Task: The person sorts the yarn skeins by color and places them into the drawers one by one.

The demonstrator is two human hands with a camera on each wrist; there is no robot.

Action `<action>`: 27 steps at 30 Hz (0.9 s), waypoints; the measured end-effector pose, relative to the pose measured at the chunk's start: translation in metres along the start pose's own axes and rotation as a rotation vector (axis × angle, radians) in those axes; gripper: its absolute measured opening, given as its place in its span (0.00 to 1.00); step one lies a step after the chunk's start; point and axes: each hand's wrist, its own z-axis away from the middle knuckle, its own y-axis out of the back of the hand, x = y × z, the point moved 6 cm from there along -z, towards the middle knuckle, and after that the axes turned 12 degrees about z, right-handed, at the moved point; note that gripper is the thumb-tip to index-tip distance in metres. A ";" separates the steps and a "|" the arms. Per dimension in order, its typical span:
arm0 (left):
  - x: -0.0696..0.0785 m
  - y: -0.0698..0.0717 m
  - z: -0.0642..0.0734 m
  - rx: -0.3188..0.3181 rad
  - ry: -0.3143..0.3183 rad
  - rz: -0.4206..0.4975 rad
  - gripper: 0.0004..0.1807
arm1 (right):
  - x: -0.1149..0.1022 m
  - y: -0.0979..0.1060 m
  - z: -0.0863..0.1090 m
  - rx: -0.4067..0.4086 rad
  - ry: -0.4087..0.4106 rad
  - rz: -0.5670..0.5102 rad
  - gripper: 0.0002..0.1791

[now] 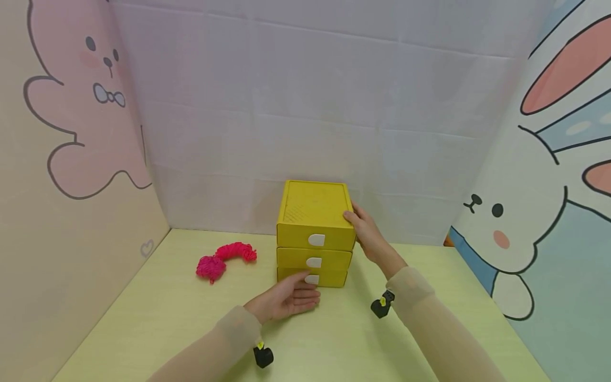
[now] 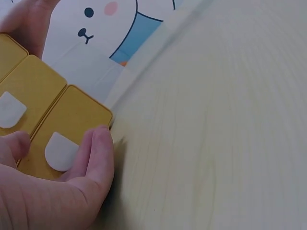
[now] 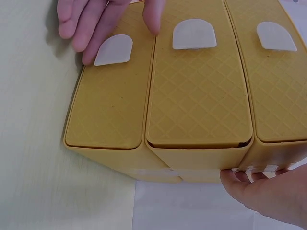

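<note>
A yellow three-drawer box (image 1: 315, 204) stands on the table, a white tab on each drawer front. My left hand (image 1: 288, 298) is at the bottom drawer (image 1: 331, 278), its fingers stretched out by that drawer's white tab (image 3: 114, 50). In the left wrist view the fingertips overlap the tab's edge, with the thumb near the seam to the middle drawer (image 2: 36, 91). My right hand (image 1: 369, 233) rests on the box's upper right side, thumb at the top edge and fingers against the side wall.
Two bundles of pink cord, one magenta (image 1: 211, 268) and one brighter pink (image 1: 236, 251), lie on the pale table (image 1: 334, 334) left of the box. A white cloth wall (image 1: 315, 106) rises behind it. Side panels show a cartoon bear and a rabbit.
</note>
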 end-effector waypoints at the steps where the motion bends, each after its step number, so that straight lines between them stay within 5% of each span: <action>1: 0.000 0.000 -0.001 0.000 0.000 0.006 0.40 | 0.000 0.000 0.000 0.002 0.000 -0.003 0.38; 27: -0.006 -0.002 -0.009 0.039 0.005 0.043 0.33 | 0.003 -0.002 -0.001 0.020 -0.029 -0.026 0.40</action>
